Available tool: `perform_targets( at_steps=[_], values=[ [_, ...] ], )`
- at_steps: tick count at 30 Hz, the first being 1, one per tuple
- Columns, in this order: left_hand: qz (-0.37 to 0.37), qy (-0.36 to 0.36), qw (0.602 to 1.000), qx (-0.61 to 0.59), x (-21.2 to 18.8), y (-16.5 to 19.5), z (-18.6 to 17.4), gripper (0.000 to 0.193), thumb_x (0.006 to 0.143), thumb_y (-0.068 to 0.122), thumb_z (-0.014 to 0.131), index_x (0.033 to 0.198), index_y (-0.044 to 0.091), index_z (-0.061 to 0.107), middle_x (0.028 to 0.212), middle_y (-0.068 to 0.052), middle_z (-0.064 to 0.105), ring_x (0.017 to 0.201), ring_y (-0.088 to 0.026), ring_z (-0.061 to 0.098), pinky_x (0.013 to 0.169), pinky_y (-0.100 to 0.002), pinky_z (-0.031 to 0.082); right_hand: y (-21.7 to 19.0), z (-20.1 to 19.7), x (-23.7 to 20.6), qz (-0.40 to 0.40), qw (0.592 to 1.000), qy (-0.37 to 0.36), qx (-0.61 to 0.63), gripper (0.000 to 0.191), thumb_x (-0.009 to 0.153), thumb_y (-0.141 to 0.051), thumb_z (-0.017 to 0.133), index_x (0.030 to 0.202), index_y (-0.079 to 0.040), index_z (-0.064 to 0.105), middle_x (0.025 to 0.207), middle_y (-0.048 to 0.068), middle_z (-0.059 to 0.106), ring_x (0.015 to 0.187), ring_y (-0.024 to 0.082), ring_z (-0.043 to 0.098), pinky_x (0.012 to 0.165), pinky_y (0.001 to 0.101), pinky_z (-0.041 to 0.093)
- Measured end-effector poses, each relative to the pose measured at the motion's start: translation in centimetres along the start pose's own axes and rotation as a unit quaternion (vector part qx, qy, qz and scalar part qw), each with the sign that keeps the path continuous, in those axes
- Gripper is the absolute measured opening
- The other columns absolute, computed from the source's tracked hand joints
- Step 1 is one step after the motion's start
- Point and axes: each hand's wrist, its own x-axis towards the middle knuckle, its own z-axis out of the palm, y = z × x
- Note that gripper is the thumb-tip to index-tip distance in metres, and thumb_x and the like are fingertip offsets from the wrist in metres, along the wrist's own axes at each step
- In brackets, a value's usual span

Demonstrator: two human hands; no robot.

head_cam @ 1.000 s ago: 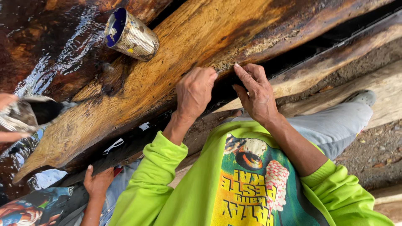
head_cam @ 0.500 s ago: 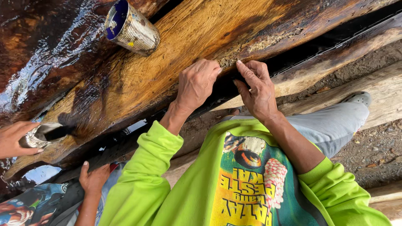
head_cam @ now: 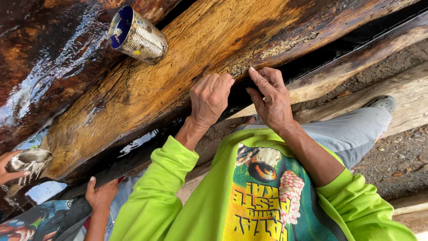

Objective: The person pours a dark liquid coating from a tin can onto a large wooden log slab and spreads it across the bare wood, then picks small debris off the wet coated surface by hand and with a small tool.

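i see my left hand (head_cam: 209, 99) curled closed over the dark edge of the slab (head_cam: 178, 76), knuckles up, pinching nothing separate that i can make out. my right hand (head_cam: 272, 100) sits just beside it, fingers half open, fingertips pressed on the same edge. a tin can (head_cam: 137, 36) lies on the slab, up and well left of both. far left, another person's hand (head_cam: 9, 167) holds a cup (head_cam: 30, 161).

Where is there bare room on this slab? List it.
Bare wood between the tin can and the left hand, and right of the can. Crowded: the slab edge at the right hand; lower left, a co-worker's cup.
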Motion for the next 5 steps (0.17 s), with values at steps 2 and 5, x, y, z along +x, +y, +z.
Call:
perform_targets(
  at_steps=[2,5],
  values=[
    [-0.063,-0.015,0.997,-0.051,0.37,-0.20,0.80,0.009,0.101,0.013,0.070,0.099,0.006,0.066,0.085,-0.010,0.067,0.075,-0.025,0.067,0.065,-0.039,0.053,0.00,0.16,-0.62,0.003,1.000,0.000,-0.006,0.052,0.093,0.004,0.079,0.141,-0.005,0.064,0.125,0.016,0.056,0.111,0.029,0.063,0.092,0.0355,0.055],
    [-0.124,-0.027,0.987,-0.101,0.96,-0.72,0.80,0.008,0.103,0.017,0.068,0.103,0.009,0.067,0.093,-0.010,0.073,0.083,-0.027,0.072,0.071,-0.039,0.055,0.38,0.32,-0.34,-0.006,1.000,0.008,-0.029,0.052,0.092,0.004,0.080,0.141,-0.006,0.064,0.127,0.014,0.058,0.112,0.029,0.063,0.094,0.0352,0.056]
  ],
)
